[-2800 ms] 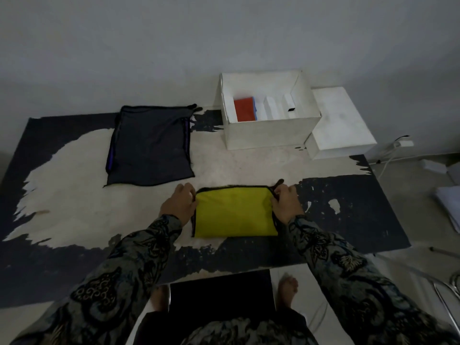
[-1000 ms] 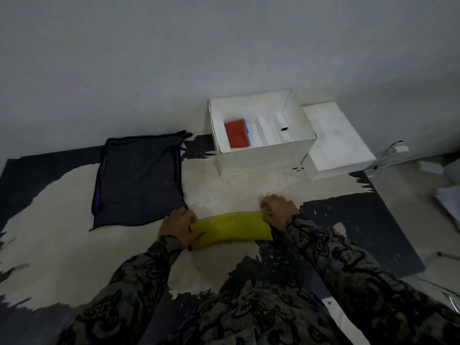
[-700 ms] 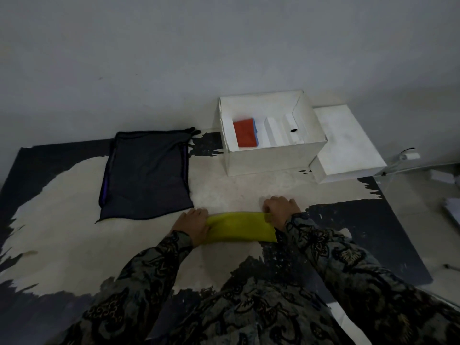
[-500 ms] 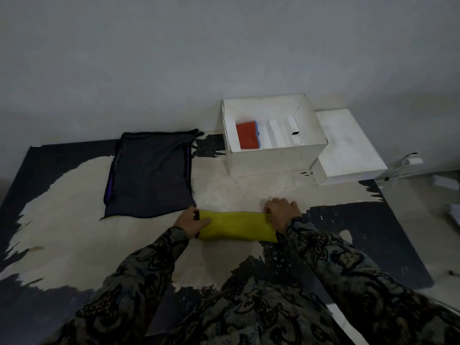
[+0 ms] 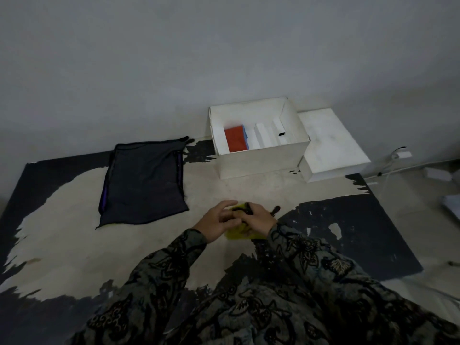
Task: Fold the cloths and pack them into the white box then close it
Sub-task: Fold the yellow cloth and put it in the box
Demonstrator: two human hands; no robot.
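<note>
The yellow cloth (image 5: 236,234) is folded into a small bundle on the mat, mostly covered by both hands. My left hand (image 5: 216,221) lies over its left side with fingers on top of the fold. My right hand (image 5: 258,220) grips its right side at the black-trimmed edge. A dark cloth (image 5: 144,181) lies spread flat to the left. The open white box (image 5: 261,159) stands beyond, holding a folded red cloth (image 5: 235,139) with blue behind it. Its white lid (image 5: 331,143) lies to the box's right.
A black and cream mat (image 5: 74,245) covers the floor under everything. The grey wall rises just behind the box. A white cable and plug (image 5: 398,155) lie at the right, with pale items at the far right edge.
The yellow cloth went from a flat rectangle to a long strip, and now my left hand has brought its left end over to the right, making a small bundle.
</note>
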